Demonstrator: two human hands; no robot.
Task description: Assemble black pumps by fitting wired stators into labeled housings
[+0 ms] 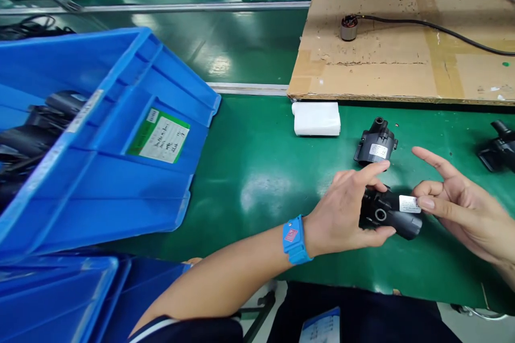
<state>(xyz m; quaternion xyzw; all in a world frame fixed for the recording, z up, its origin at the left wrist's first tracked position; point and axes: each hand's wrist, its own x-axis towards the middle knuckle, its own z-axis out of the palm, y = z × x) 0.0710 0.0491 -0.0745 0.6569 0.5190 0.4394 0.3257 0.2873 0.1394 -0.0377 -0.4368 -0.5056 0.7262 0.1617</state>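
My left hand, with a blue wrist strap, is closed round a black plastic pump housing above the green bench. A round port on the housing faces up. Between the thumb and forefinger of my right hand is the end of a small white label, which lies against the top of that housing; how far it is stuck down I cannot tell. Just behind my left fingers stands a similar black housing bearing a white label with print.
A blue crate of black parts takes up the left, with more blue crates below. Behind the housings are a white roll and a cardboard sheet carrying a cabled motor. Another black part sits far right.
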